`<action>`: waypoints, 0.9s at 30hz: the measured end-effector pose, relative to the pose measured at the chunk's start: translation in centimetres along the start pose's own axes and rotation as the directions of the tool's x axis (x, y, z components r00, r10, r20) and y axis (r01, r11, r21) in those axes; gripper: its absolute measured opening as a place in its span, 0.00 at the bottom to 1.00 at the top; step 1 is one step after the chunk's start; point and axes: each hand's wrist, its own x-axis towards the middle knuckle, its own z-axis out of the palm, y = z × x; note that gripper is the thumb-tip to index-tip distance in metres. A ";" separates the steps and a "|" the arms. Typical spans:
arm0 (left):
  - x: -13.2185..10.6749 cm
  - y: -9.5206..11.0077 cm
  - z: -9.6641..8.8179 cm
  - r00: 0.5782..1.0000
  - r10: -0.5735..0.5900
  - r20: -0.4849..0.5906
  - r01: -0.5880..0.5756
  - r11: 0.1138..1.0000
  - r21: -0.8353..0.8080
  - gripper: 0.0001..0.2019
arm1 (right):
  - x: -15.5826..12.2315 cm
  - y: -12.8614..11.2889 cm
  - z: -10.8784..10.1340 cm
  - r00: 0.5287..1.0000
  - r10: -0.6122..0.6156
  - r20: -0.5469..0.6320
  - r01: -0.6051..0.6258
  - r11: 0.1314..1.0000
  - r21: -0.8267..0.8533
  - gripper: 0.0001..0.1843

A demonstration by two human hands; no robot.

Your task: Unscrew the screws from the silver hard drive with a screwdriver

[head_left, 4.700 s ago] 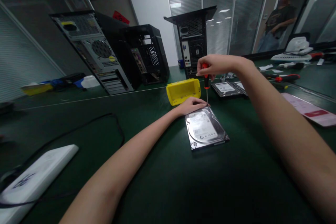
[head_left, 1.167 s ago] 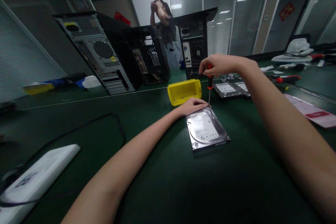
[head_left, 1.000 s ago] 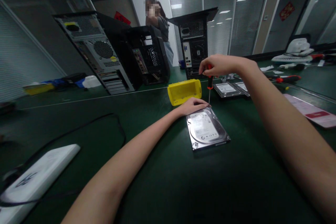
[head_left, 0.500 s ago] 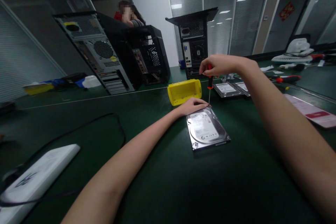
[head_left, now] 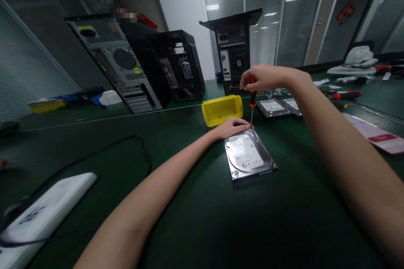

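Note:
A silver hard drive (head_left: 249, 154) lies flat on the green mat in front of me. My left hand (head_left: 232, 126) rests on its far edge, fingers curled down over the corner. My right hand (head_left: 263, 78) is closed round the red handle of a small screwdriver (head_left: 252, 105), held upright. The screwdriver's tip stands on the drive's far right corner, right beside my left fingertips.
A yellow plastic tray (head_left: 221, 109) sits just behind the drive. Two more hard drives (head_left: 274, 107) lie at the right rear. Three open computer cases (head_left: 176, 64) stand along the back. A white box (head_left: 41, 213) and black cable lie front left. A person moves behind the cases.
My hands, the screwdriver and the drive stay nearly as they were. The person in the background has walked from the middle to the left behind the computer cases.

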 end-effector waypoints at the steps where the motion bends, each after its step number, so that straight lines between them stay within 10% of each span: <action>1: 0.0 0.0 0.0 1.000 -0.001 -0.003 0.001 1.000 0.003 0.17 | 0.0 0.0 0.0 1.000 -0.001 0.001 0.001 1.000 0.001 0.17; 27: 0.0 0.4 0.0 1.000 -0.025 0.011 0.025 1.000 0.011 0.17 | 0.0 0.0 0.0 1.000 -0.006 0.016 0.005 1.000 0.020 0.17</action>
